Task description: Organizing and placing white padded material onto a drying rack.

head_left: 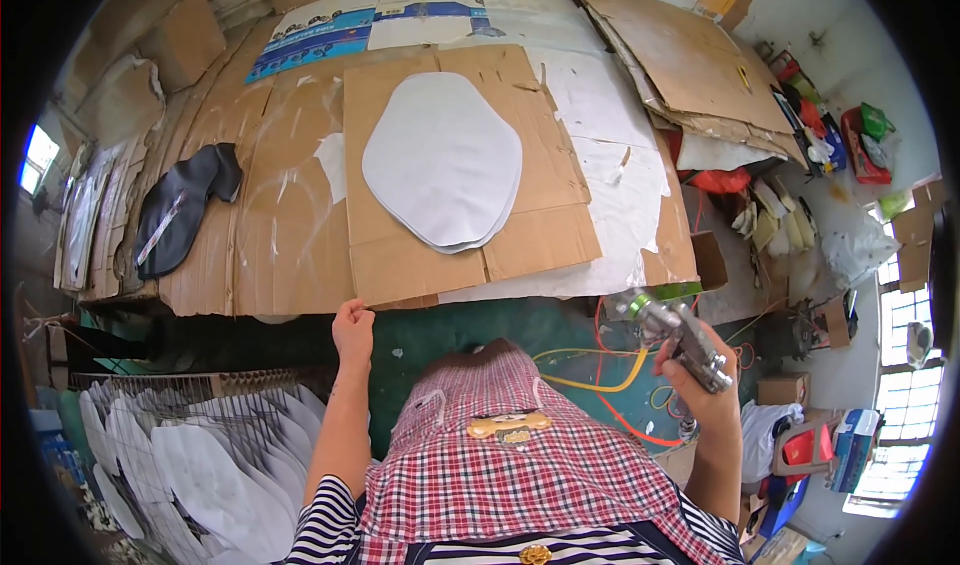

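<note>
My right hand (pixel 705 365) is wrapped round a metal spray gun (pixel 665 322) with a green ring near its front end, held off the table's near edge at the right. With closed fingers, my left hand (pixel 353 330) pinches the near left corner of a loose cardboard sheet (pixel 405 265). On that sheet lies a small stack of white rounded pieces (pixel 442 160), their edges slightly offset at the bottom. What they are made of is hard to tell. Part of the right hand's fingers is hidden behind the gun.
Cardboard covers the worktable (pixel 280 205); a black curved piece (pixel 185 205) lies at its left. Stacked cardboard sheets (pixel 690 55) rise at the back right. A wire rack (pixel 190 375) of white pieces stands below left. A yellow hose (pixel 590 355) and orange hoses hang at the right.
</note>
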`<state>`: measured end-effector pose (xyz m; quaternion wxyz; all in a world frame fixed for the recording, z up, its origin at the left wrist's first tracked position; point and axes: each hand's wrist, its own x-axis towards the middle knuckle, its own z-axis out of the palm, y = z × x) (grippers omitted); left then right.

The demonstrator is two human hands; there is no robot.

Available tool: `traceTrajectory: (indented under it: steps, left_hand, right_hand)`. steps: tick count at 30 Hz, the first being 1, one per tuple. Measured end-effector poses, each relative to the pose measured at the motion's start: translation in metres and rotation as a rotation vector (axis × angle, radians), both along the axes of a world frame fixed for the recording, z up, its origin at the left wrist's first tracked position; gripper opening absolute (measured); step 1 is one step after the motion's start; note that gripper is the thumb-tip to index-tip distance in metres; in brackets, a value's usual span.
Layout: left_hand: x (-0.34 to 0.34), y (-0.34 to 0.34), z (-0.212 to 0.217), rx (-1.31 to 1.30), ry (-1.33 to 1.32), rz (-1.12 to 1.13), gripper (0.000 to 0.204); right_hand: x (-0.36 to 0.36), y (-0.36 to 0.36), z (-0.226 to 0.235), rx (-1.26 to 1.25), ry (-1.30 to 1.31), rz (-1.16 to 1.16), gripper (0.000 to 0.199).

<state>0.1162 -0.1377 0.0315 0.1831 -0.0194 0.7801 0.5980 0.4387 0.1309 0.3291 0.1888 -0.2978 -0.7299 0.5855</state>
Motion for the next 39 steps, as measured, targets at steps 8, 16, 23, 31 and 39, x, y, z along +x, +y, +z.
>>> traceTrajectory:
  steps: [8, 16, 23, 31, 39]
  left_hand:
    - [0.002, 0.006, -0.003, 0.008, -0.038, -0.002, 0.027]
    - [-0.013, 0.027, -0.004, 0.010, -0.016, -0.044, 0.024]
    - [-0.044, 0.088, -0.003, -0.260, 0.121, -0.134, 0.025]
    - [-0.071, 0.144, 0.035, -0.423, 0.130, -0.224, 0.033]
    - [-0.086, 0.179, 0.033, -0.646, 0.217, -0.190, 0.033]
  right_hand:
    - [0.004, -0.005, 0.005, 0.021, -0.079, 0.089, 0.054]
    - [0.005, 0.003, 0.009, -0.026, -0.065, 0.154, 0.049]
    - [-0.025, 0.014, -0.005, -0.003, 0.064, 0.034, 0.047]
    - [-0.019, 0.021, -0.009, -0.096, 0.004, 0.157, 0.050]
    - [-0.069, 0.040, -0.018, -0.076, 0.155, 0.067, 0.048]
